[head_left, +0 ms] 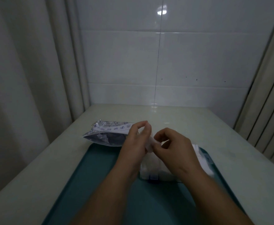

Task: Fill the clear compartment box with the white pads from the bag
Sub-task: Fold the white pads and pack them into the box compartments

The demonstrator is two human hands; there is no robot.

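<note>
Hands (136, 141) (173, 146) pinching pad (149, 146), bag (103, 133) print illegible

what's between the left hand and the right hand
In the head view, white pads sit between them: the left hand and the right hand both pinch them, above the box on the tray.

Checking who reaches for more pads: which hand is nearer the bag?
Left. The left hand overlaps the bag at its right end; the right hand is further right, over the compartment box.
</note>
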